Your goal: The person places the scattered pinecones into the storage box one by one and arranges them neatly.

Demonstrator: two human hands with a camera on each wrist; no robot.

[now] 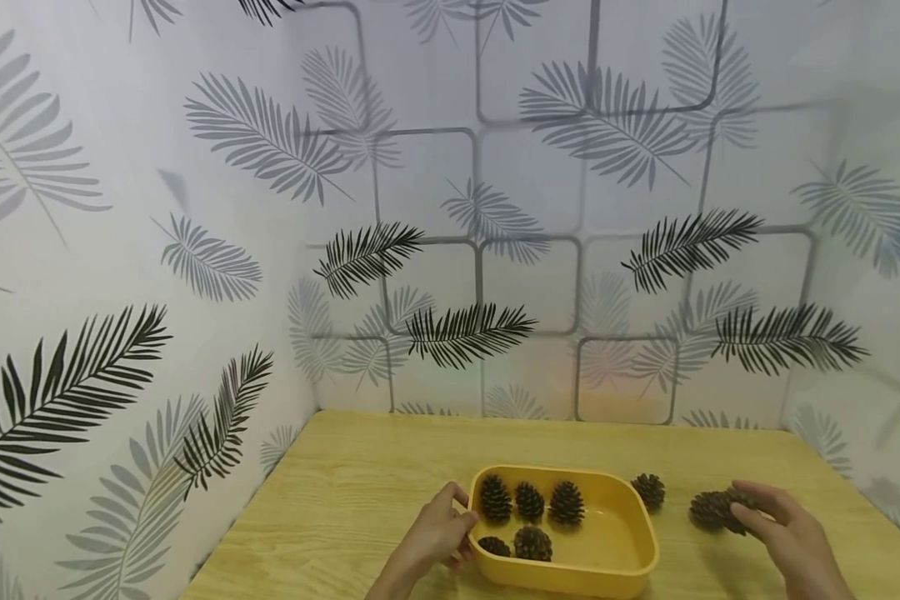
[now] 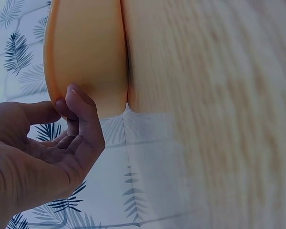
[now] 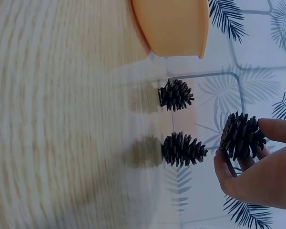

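Observation:
A yellow plastic bin (image 1: pixel 570 575) stands on the table, with several brown pinecones (image 1: pixel 567 503) in its left part. My left hand (image 1: pixel 441 527) pinches the bin's left rim, thumb and fingers curled over the wall in the left wrist view. To the right of the bin, my right hand (image 1: pixel 791 537) holds a pinecone (image 3: pixel 240 137) between thumb and fingertips, raised above the tabletop. Two more pinecones stand on the table: one (image 1: pixel 648 492) close to the bin's right side, another (image 3: pixel 183 149) nearer my right hand, partly overlapped by the held one in the head view.
The light wood-grain table (image 1: pixel 330 500) ends at the back against a pale wall covering (image 1: pixel 528 283) printed with dark and grey leaves. A similar leaf-patterned covering (image 1: pixel 120 275) runs along the left side. Inside the bin, bare floor shows on the right.

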